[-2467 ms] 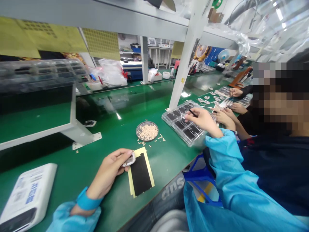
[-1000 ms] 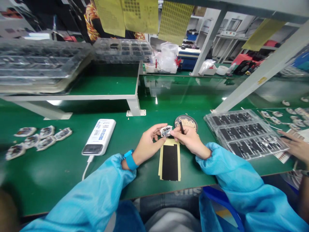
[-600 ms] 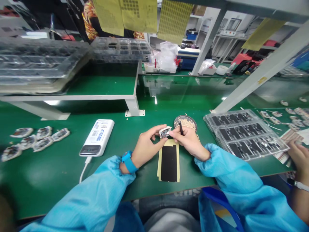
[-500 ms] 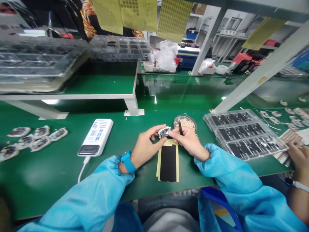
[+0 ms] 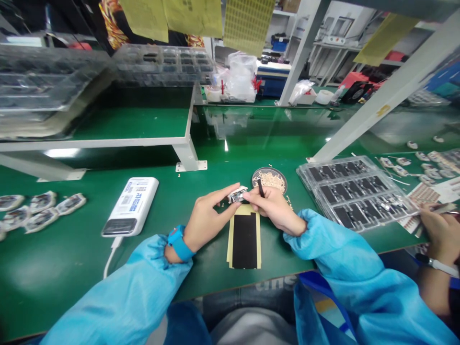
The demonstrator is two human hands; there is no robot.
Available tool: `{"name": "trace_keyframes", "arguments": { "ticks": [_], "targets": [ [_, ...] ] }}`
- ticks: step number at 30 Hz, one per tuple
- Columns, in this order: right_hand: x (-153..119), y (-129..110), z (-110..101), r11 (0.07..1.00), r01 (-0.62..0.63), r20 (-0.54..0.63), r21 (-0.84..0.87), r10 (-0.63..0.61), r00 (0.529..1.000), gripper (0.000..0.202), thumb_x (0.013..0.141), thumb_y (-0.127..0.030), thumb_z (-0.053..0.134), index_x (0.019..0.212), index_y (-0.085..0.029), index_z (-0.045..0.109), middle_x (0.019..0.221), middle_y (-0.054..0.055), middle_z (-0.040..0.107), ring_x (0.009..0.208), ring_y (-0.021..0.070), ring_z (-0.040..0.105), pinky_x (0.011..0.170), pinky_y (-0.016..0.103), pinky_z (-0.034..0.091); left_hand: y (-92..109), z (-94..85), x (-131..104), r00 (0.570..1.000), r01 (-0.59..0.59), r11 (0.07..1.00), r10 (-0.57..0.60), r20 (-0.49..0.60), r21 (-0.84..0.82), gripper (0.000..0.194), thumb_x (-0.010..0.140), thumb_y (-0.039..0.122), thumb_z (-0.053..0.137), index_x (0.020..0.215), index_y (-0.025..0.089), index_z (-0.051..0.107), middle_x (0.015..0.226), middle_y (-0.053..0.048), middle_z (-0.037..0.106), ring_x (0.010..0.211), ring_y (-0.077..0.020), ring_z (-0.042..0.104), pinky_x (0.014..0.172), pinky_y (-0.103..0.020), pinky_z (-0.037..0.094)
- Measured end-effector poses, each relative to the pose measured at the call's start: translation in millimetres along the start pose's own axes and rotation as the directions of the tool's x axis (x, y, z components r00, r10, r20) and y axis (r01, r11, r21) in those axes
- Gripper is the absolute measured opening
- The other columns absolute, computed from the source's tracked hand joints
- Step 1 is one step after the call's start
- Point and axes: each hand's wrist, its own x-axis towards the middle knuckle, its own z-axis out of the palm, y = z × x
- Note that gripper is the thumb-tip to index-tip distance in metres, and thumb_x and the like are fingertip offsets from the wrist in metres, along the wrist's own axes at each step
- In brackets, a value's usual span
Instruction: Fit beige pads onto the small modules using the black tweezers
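My left hand (image 5: 205,216), with a blue band at its wrist, pinches a small white-shelled electronic part (image 5: 236,196) between thumb and fingers. Its circuit side is visible, tilted toward me. My right hand (image 5: 275,207) is closed around a thin black stick-like tool (image 5: 260,188), whose far end points up. The right thumb and fingertip also touch the right edge of the part. Below both hands lies a black sheet on yellow backing (image 5: 246,242). Just behind the right hand stands a round dish (image 5: 283,177) of small beige pieces.
A white power bank (image 5: 134,203) with a cable lies left, beside several similar white-edged parts (image 5: 43,219). Clear compartment trays (image 5: 354,191) sit right. A co-worker's hand (image 5: 438,230) is at the right edge. A raised shelf (image 5: 143,115) and slanted post (image 5: 373,96) stand behind.
The view has shifted slightly, so the scene sits further left. The part is turned a little in my left hand, showing more white edge on top. Both hands keep their grip.
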Motion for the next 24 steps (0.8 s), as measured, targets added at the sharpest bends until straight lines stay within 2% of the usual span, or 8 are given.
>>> {"name": "trace_keyframes", "arguments": {
  "ticks": [5, 8, 10, 12, 16, 20, 24],
  "targets": [
    [-0.2, 0.8, -0.3, 1.000, 0.021, -0.030, -0.014, -0.021, 0.999, 0.047, 0.076, -0.054, 0.078, 0.074, -0.011, 0.060, 0.061, 0.000, 0.054, 0.051, 0.0044, 0.040, 0.048, 0.019, 0.027, 2.5, -0.7, 1.5, 0.998, 0.064, 0.997, -0.063, 0.017, -0.042, 0.045, 0.088, 0.035, 0.073, 0.130, 0.023, 0.069, 0.114, -0.003, 0.073, 0.085, -0.0159, 0.068, 0.074, -0.027, 0.054],
    [-1.2, -0.4, 1.6, 0.987, 0.103, -0.076, -0.126, -0.114, 0.991, 0.045, 0.077, -0.052, 0.078, 0.078, -0.010, 0.063, 0.063, 0.002, 0.056, 0.056, 0.0066, 0.046, 0.053, 0.020, 0.035, 2.1, 2.0, 0.4, 0.997, 0.083, 0.994, -0.082, 0.008, -0.072, 0.044, 0.087, 0.036, 0.074, 0.129, 0.023, 0.070, 0.111, -0.003, 0.073, 0.081, -0.0145, 0.066, 0.074, -0.027, 0.054],
    [-2.1, 0.6, 3.2, 0.965, 0.180, -0.107, -0.191, -0.203, 0.973, 0.041, 0.079, -0.049, 0.077, 0.079, -0.011, 0.061, 0.068, 0.002, 0.058, 0.060, 0.0071, 0.048, 0.056, 0.020, 0.038, 1.4, 4.5, -0.7, 0.991, 0.134, 0.981, -0.134, 0.009, -0.143, 0.046, 0.085, 0.036, 0.075, 0.129, 0.022, 0.070, 0.110, -0.004, 0.073, 0.082, -0.0148, 0.066, 0.073, -0.027, 0.054],
    [-2.9, 4.0, 4.6, 0.938, 0.262, -0.137, -0.225, -0.297, 0.945, 0.036, 0.079, -0.043, 0.078, 0.085, -0.012, 0.059, 0.077, 0.003, 0.060, 0.065, 0.0072, 0.050, 0.058, 0.020, 0.040, 1.1, 6.8, -1.5, 0.975, 0.220, 0.928, -0.215, 0.049, -0.301, 0.051, 0.084, 0.035, 0.077, 0.131, 0.019, 0.068, 0.113, -0.006, 0.073, 0.088, -0.0163, 0.068, 0.076, -0.027, 0.055],
    [-3.5, 12.5, 6.0, 0.901, 0.374, -0.113, -0.223, -0.404, 0.908, 0.034, 0.082, -0.035, 0.076, 0.105, -0.016, 0.059, 0.093, 0.005, 0.062, 0.081, 0.0108, 0.059, 0.066, 0.020, 0.047, 4.5, 9.1, -1.8, 0.933, 0.357, 0.728, -0.312, 0.181, -0.585, 0.059, 0.080, 0.031, 0.081, 0.134, 0.012, 0.063, 0.123, -0.012, 0.069, 0.108, -0.0222, 0.069, 0.094, -0.032, 0.058],
    [-4.8, 11.9, 6.6, 0.890, 0.403, -0.095, -0.214, -0.430, 0.898, 0.031, 0.086, -0.034, 0.073, 0.108, -0.016, 0.062, 0.092, 0.006, 0.064, 0.081, 0.0118, 0.061, 0.071, 0.023, 0.050, 9.4, 9.5, -2.0, 0.924, 0.378, 0.654, -0.317, 0.215, -0.656, 0.058, 0.078, 0.025, 0.083, 0.131, 0.010, 0.064, 0.122, -0.013, 0.069, 0.110, -0.0224, 0.069, 0.095, -0.031, 0.059],
    [-7.5, 5.2, 9.3, 0.887, 0.395, -0.083, -0.240, -0.424, 0.902, 0.028, 0.086, -0.034, 0.070, 0.106, -0.015, 0.064, 0.089, 0.006, 0.064, 0.069, 0.0097, 0.055, 0.060, 0.023, 0.045, 10.8, 10.2, -1.8, 0.930, 0.356, 0.628, -0.314, 0.193, -0.692, 0.046, 0.080, 0.023, 0.080, 0.123, 0.011, 0.068, 0.120, -0.012, 0.070, 0.107, -0.0221, 0.070, 0.088, -0.031, 0.061]
  ]
}}
